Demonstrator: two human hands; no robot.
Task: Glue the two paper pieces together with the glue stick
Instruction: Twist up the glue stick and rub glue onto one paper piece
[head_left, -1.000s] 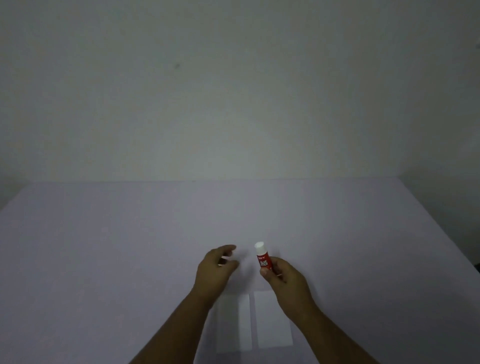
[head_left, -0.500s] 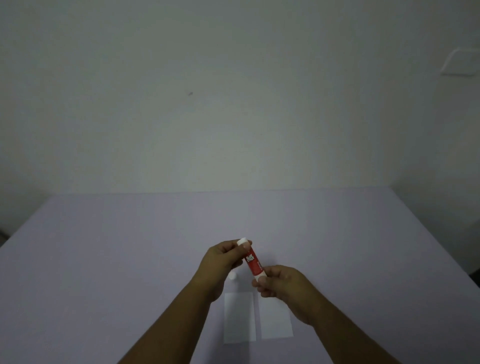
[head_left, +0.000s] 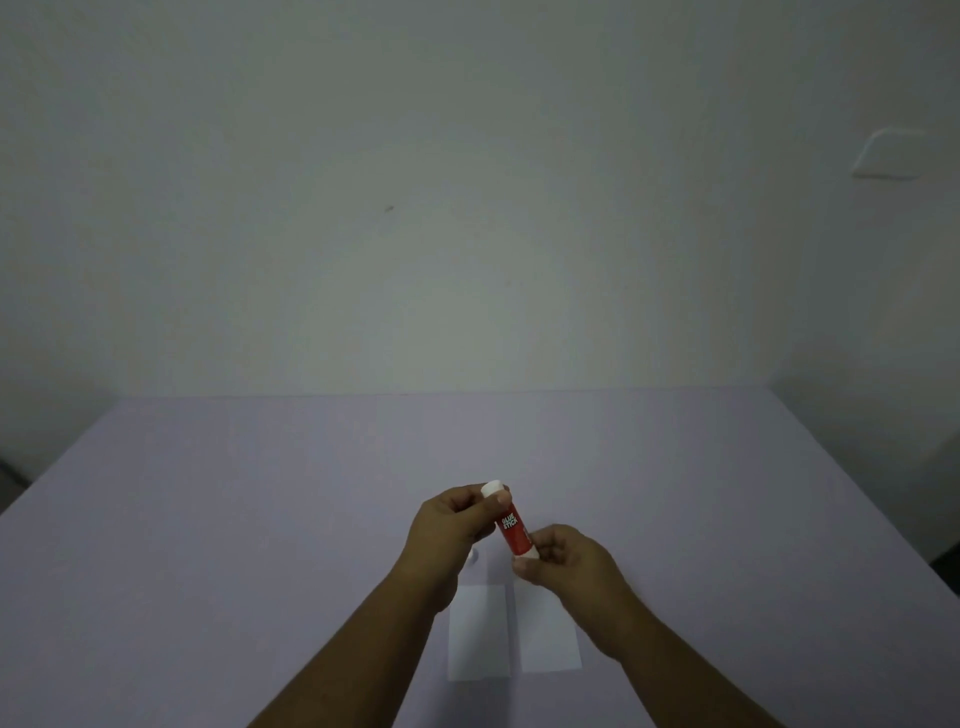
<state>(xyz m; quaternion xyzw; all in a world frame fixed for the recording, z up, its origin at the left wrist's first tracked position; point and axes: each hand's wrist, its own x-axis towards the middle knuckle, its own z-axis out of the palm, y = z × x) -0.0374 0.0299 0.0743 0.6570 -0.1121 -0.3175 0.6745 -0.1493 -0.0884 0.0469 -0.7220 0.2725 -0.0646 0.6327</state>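
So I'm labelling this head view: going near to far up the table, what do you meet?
Paper pieces, side by side → right hand at the glue stick's base → left hand at its white top → bare table → wall.

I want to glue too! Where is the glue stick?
In the head view, the glue stick is held between the left hand and right hand, above the two paper pieces.

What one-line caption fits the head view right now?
Both hands hold a red glue stick above two paper pieces: left hand at the white cap, right hand at the base.
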